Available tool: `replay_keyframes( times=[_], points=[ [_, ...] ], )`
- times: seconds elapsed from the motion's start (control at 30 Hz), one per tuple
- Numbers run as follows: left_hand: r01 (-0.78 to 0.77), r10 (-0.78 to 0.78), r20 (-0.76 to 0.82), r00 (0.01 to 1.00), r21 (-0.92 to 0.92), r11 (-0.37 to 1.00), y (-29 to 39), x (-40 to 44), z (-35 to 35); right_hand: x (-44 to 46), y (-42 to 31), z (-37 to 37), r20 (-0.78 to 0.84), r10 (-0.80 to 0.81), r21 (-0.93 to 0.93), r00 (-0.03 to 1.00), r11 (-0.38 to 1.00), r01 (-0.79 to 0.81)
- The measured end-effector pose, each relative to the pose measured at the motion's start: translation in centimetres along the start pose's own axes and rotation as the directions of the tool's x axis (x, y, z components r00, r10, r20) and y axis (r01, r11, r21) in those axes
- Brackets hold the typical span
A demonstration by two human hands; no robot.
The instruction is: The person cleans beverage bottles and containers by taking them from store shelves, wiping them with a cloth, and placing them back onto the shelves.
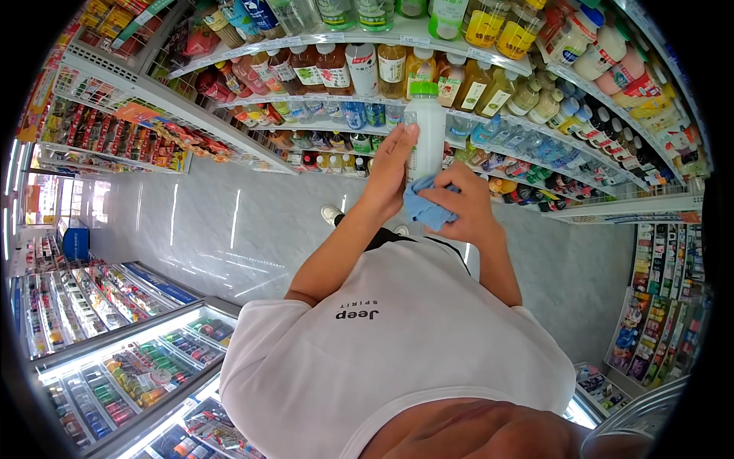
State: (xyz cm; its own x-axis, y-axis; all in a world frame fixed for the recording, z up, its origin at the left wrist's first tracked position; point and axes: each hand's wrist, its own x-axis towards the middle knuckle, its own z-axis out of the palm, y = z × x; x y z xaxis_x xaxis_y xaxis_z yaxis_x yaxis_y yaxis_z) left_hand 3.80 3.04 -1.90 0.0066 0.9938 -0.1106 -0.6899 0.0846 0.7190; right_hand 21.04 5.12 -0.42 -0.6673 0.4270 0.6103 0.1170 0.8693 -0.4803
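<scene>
In front of my chest, my left hand (pixel 391 172) is closed around the side of a whitish drink bottle (pixel 430 138) with a green cap. The bottle stands roughly upright, cap towards the shelves. My right hand (pixel 466 200) grips a crumpled blue cloth (pixel 428 206), which presses against the lower end of the bottle. Part of the bottle's label side is hidden behind my left fingers.
Shelves (pixel 367 99) full of drink bottles curve across the front. Snack racks (pixel 122 138) stand to the left, and lit drink coolers (pixel 145 367) are at the lower left. Another stocked rack (pixel 657 306) is on the right. Grey tiled floor (pixel 229 214) lies below me.
</scene>
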Motion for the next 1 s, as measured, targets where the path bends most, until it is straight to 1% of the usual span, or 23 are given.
replay_keyframes(
  times=[0.1,0.2,0.23,0.33,0.37,0.43,0.47,0.53,0.57,0.63,0.67,0.73,0.83,0.93,1.0],
  points=[
    [-0.037,0.036,-0.029,0.999,-0.038,0.999,-0.6,-0.4,0.4,0.5,1.3,0.1,-0.162,0.048,-0.084,0.986,0.995,-0.062],
    [-0.002,-0.004,-0.063,0.998,-0.093,0.996,-2.0,-0.9,0.5,1.7,2.4,0.0,-0.328,0.05,-0.105,0.943,0.991,-0.089],
    [0.013,-0.015,-0.036,0.999,-0.06,0.998,-2.1,-1.1,0.6,2.3,2.0,-0.2,-0.377,0.1,-0.091,0.921,0.985,-0.144],
    [0.024,-0.022,-0.044,0.999,0.033,0.999,-1.7,-1.5,1.7,3.4,2.5,-0.6,-0.463,0.247,0.044,0.851,0.966,-0.256],
    [0.045,-0.044,-0.031,0.999,0.04,0.998,-1.5,-1.5,1.8,3.5,2.6,-0.8,-0.462,0.279,0.067,0.842,0.957,-0.281],
    [0.092,-0.093,-0.002,0.996,0.054,0.994,-1.1,-1.5,1.7,3.4,3.0,-0.5,-0.47,0.281,0.069,0.837,0.957,-0.282],
    [0.12,-0.119,0.034,0.992,-0.024,0.992,-0.9,-1.5,1.6,3.3,3.1,-0.5,-0.473,0.283,0.069,0.834,0.956,-0.285],
    [0.173,-0.155,0.113,0.981,-0.17,0.97,-0.4,-1.3,1.2,3.0,3.4,-0.3,-0.473,0.36,0.115,0.804,0.93,-0.349],
    [0.169,-0.153,0.117,0.981,-0.142,0.975,-0.4,-1.3,1.0,3.0,3.6,-0.2,-0.473,0.394,0.139,0.788,0.917,-0.375],
    [0.159,-0.148,0.118,0.982,-0.086,0.984,-0.8,-1.7,0.3,2.9,4.1,-0.4,-0.471,0.389,0.138,0.791,0.919,-0.37],
    [0.129,-0.124,0.104,0.987,-0.044,0.991,-0.9,-1.9,0.0,2.8,4.2,-0.4,-0.468,0.391,0.139,0.792,0.918,-0.371],
    [0.066,-0.069,0.085,0.994,0.039,0.997,-1.1,-2.0,-0.2,2.8,4.2,-0.6,-0.474,0.349,0.148,0.808,0.937,-0.317],
    [0.044,-0.035,0.119,0.992,-0.073,0.996,-1.5,-1.7,-0.6,3.0,3.6,-0.6,-0.464,0.298,0.123,0.834,0.954,-0.272],
    [0.12,-0.079,0.214,0.974,-0.184,0.976,-1.6,-2.0,-1.0,3.0,3.7,-0.3,-0.45,0.266,0.128,0.852,0.964,-0.234],
    [0.142,-0.094,0.246,0.965,-0.183,0.973,-1.1,-2.4,-0.7,2.9,3.9,-0.2,-0.44,0.253,0.13,0.861,0.967,-0.218]
  ],
)
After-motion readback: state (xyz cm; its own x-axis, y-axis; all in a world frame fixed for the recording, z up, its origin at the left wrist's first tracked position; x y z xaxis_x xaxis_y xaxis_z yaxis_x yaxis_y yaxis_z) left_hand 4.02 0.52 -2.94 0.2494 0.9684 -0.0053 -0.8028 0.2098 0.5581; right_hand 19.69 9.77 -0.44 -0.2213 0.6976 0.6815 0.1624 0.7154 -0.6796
